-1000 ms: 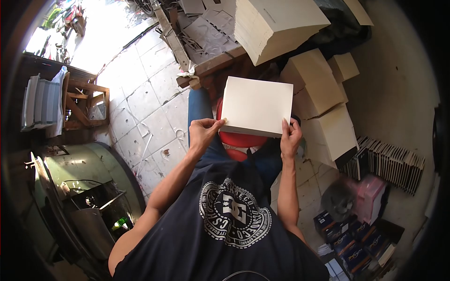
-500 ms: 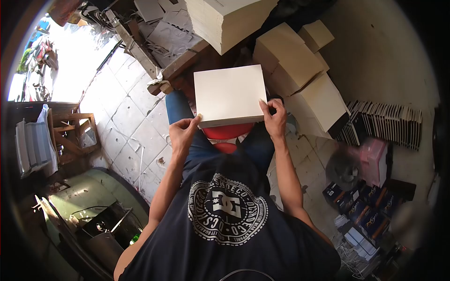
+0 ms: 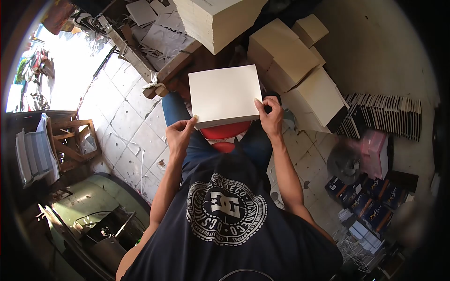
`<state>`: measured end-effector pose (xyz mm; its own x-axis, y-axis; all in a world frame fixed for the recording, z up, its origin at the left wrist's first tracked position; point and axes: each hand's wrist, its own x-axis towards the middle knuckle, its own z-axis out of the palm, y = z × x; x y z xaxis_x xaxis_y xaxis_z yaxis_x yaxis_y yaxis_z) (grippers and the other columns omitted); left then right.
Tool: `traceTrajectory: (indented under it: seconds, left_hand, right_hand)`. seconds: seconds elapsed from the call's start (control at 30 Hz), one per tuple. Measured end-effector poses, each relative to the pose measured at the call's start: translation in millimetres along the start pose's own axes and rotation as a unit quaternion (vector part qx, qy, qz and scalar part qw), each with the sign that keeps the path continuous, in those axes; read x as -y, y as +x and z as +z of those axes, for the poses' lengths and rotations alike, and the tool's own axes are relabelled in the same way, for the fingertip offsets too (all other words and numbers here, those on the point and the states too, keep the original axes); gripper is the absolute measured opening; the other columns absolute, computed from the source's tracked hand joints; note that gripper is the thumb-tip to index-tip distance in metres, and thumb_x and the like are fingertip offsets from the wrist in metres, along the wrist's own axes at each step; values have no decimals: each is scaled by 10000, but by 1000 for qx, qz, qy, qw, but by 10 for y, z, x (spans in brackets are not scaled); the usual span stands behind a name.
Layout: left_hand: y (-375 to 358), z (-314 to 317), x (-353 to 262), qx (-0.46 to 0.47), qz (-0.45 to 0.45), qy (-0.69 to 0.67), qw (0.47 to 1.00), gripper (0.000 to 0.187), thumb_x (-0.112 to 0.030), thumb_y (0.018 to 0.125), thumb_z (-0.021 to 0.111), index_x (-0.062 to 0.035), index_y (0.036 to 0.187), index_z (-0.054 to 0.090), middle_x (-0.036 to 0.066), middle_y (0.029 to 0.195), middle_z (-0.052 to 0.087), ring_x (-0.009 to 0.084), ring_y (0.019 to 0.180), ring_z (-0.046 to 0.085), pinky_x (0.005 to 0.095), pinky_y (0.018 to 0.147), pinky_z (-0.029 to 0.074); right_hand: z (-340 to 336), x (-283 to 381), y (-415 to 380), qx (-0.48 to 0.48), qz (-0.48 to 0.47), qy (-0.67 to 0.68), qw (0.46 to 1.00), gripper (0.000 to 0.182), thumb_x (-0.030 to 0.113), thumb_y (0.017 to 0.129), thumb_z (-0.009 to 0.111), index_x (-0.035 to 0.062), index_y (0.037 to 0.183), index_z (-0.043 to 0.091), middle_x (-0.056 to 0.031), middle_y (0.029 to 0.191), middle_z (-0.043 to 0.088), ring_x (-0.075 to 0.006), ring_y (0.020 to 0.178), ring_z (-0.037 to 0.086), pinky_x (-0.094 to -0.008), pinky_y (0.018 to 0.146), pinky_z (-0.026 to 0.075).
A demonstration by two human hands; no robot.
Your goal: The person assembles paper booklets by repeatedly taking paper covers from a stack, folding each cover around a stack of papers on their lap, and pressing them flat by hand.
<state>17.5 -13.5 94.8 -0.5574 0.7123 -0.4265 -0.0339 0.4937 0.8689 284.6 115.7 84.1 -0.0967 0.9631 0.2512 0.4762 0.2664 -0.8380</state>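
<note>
Through the camera, I see my left hand (image 3: 179,136) and right hand (image 3: 272,118) pinching a paper stack (image 3: 224,93) at its near corners, its sheets already evenly aligned.

1. The place looks like a small workshop where paper is worked, open to daylight through a wide bright opening (image 3: 70,70).
2. Thick cream paper blocks (image 3: 290,51) are piled on the right, and a larger block (image 3: 225,23) stands at the top of the view.
3. Loose white sheets and offcuts (image 3: 161,40) litter a rough wooden bench (image 3: 176,65).
4. Thin pale strips (image 3: 142,164) lie on the worn, stained floor tiles (image 3: 122,112).
5. A long row of thin, dark-and-pale edged pieces (image 3: 389,114) lines the wall side.
6. A bulky green metal housing (image 3: 89,206), scuffed and partly open, sits at lower left.
7. Dark printed cartons (image 3: 375,206) cluster at lower right.
</note>
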Motion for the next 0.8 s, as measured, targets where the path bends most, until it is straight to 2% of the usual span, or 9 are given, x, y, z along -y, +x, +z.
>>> traceTrajectory:
  seconds: [0.1, 0.2, 0.3, 0.4, 0.47, 0.6, 0.7, 0.73, 0.8]
  left_hand:
    - [-14, 3, -22, -1, -1, -1, 1000, 397, -373, 830, 800, 19, 800, 742, 7, 664, 648, 57, 599, 527, 215, 560, 386]
    - [8, -16, -6, 9, -17, 8, 1000, 362, -315, 848, 800, 41, 840, 737, 57, 717, 687, 93, 660, 595, 233, 650, 471]
    - [-5, 15, 13, -1, 7, -17, 1000, 385, -358, 835, 801, 19, 789, 739, 5, 661, 646, 57, 599, 527, 216, 562, 389]
    - [-17, 6, -13, -1, -7, -7, 1000, 368, -340, 844, 799, 20, 800, 738, 8, 666, 651, 60, 602, 534, 212, 568, 395]
    - [-19, 9, 6, -11, 10, -14, 1000, 362, -332, 848, 800, 22, 810, 736, 11, 675, 656, 61, 607, 541, 208, 573, 399]
    - [5, 35, 72, 4, 19, -40, 999, 345, -312, 855, 796, 26, 829, 733, 19, 692, 666, 64, 618, 552, 206, 584, 412]
    - [-15, 46, 55, 2, 21, -33, 999, 345, -309, 862, 789, 29, 830, 734, 22, 697, 668, 62, 629, 556, 207, 592, 419]
    - [-17, 29, 61, 0, 20, -30, 999, 345, -309, 864, 788, 30, 832, 734, 23, 698, 669, 62, 631, 557, 207, 594, 420]
    - [-41, 38, 18, 1, 14, -30, 999, 347, -309, 866, 785, 29, 814, 728, 19, 694, 664, 62, 628, 549, 208, 591, 414]
  right_hand:
    - [2, 33, 2, -5, 0, 4, 1000, 302, 164, 865, 761, -15, 725, 562, -116, 799, 581, -267, 753, 584, -363, 725, 467]
    - [12, 11, 2, -11, -13, 6, 1000, 320, 164, 863, 765, -19, 711, 551, -116, 778, 574, -267, 732, 579, -361, 712, 467]
    - [-5, -46, -13, 22, -1, -10, 1000, 246, 144, 840, 778, -9, 824, 585, -127, 873, 585, -281, 827, 590, -371, 746, 463]
    - [-25, 198, -10, -51, -81, -138, 986, 356, 205, 856, 752, 13, 1118, 604, -146, 1114, 588, -294, 1031, 580, -446, 868, 435]
    - [46, 700, -110, 45, -93, -219, 970, 631, 307, 870, 710, 42, 1392, 475, -146, 1391, 491, -292, 1288, 476, -555, 989, 347]
    - [633, 1027, -608, 273, -165, -221, 922, 789, 406, 856, 690, 45, 1491, 391, -123, 1575, 349, -253, 1463, 314, -600, 1139, 218]
    - [545, 832, -736, 286, -166, -277, 902, 837, 422, 856, 705, 58, 1523, 353, -110, 1602, 316, -233, 1483, 287, -600, 1158, 155]
    - [392, 710, -729, 243, -121, -243, 931, 836, 406, 852, 722, 69, 1525, 358, -94, 1596, 337, -218, 1479, 298, -603, 1158, 152]
    - [19, 438, -655, 186, -101, -309, 927, 831, 403, 851, 723, 77, 1525, 362, -78, 1593, 346, -200, 1471, 315, -592, 1171, 144]
